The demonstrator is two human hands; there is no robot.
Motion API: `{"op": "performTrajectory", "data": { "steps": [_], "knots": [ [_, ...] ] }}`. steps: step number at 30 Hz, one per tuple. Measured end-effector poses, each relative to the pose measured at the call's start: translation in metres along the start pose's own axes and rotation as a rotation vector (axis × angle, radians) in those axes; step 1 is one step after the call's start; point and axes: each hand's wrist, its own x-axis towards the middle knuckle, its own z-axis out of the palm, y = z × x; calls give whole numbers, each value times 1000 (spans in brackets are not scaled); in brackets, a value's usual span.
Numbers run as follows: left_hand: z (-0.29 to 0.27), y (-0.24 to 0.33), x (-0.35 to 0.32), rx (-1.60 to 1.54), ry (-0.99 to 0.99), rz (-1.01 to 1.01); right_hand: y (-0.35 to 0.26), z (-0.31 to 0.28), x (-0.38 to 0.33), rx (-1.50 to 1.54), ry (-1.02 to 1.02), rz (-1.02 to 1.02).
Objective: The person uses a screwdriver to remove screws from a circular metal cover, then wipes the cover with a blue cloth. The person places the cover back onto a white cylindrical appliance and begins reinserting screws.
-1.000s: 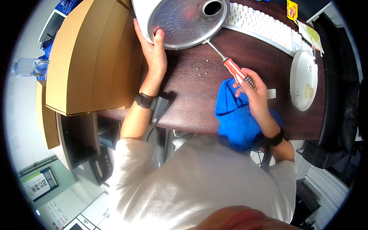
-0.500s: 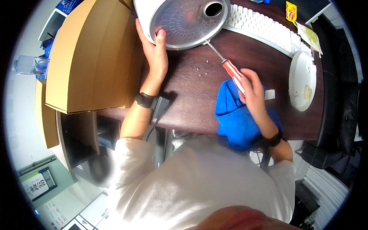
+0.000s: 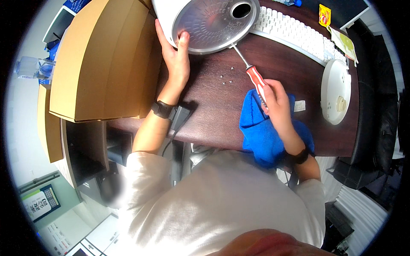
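Observation:
My left hand grips the rim of a white round appliance lying on its side, thumb resting on its grey metal base plate, which has a dark round hole near the top. In my right hand is a screwdriver with a red and white handle; its metal shaft slants up to the lower edge of the base plate. A few tiny screws lie loose on the dark wooden desk between my hands. Under my right wrist lies a blue cloth.
A large brown cardboard box stands at the left beside the appliance. A white keyboard runs along the back. A round white lid lies at the right. A small white slip sits by the cloth. The desk's front edge is close to my body.
My right hand has shifted slightly, with the screwdriver tip staying at the base plate's edge. My left hand keeps its hold on the appliance rim.

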Motion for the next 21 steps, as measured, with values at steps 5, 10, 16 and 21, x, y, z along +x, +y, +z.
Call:
{"op": "performTrajectory", "data": {
  "steps": [5, 10, 16, 21],
  "knots": [
    [-2, -7, 1, -8, -8, 10, -3, -3, 2, -367, 52, -300],
    [-2, -6, 1, -34, -8, 26, -10, -4, 2, -493, 74, -431],
    [0, -3, 1, 2, -13, 10, -14, -13, 5, 518, -47, 316],
    [-2, -6, 3, -19, -7, 24, -10, -19, 8, 910, -19, 392]
  ]
}}
